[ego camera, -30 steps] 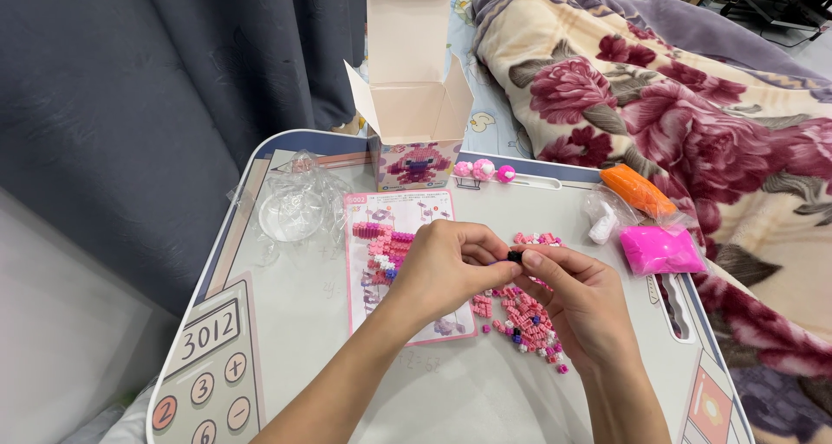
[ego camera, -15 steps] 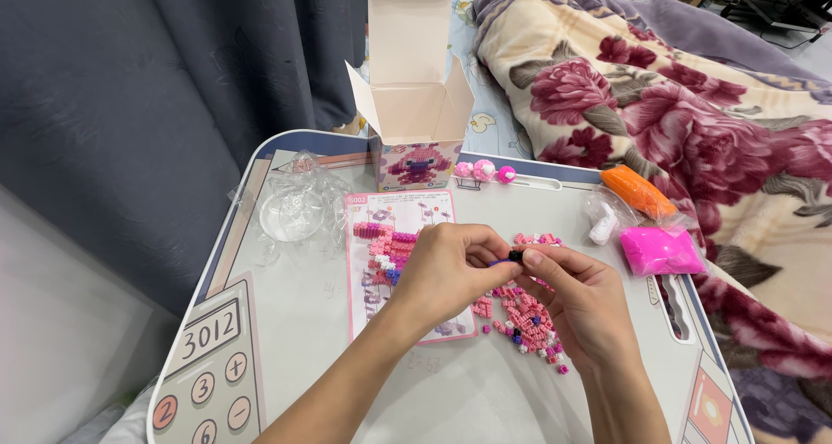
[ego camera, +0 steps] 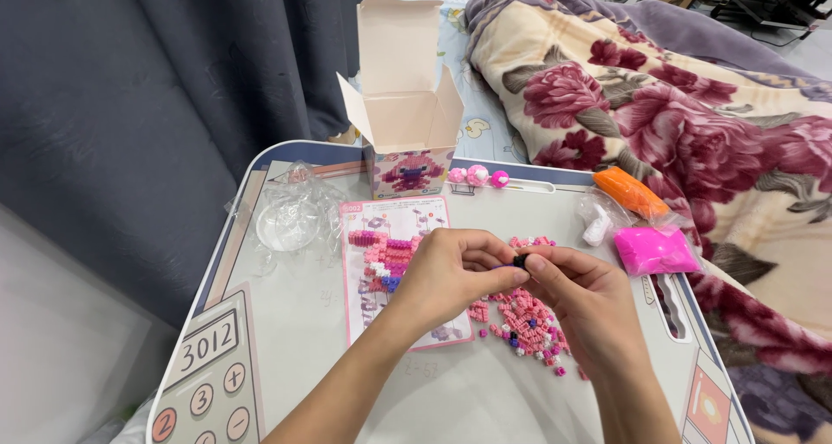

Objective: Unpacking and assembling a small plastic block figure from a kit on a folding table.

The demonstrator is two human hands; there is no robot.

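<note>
My left hand (ego camera: 451,275) and my right hand (ego camera: 585,301) meet over the small table (ego camera: 295,323), fingertips pinched together on a tiny black brick (ego camera: 520,260). Just below them lies a loose pile of small pink bricks (ego camera: 524,318) with a few white and dark ones mixed in. Under my left hand lies a pink instruction sheet (ego camera: 390,227) with a partly built pink brick figure (ego camera: 381,258) resting on it.
An open cardboard box (ego camera: 403,123) stands at the table's far edge, with three small pink pieces (ego camera: 477,176) beside it. Crumpled clear plastic bags (ego camera: 290,219) lie at left. Orange (ego camera: 628,191), white (ego camera: 598,227) and pink (ego camera: 654,249) bags sit at right. A floral blanket (ego camera: 693,123) covers the bed beyond.
Both hands stay together over the pile; the fingers have shifted only slightly around the small black brick.
</note>
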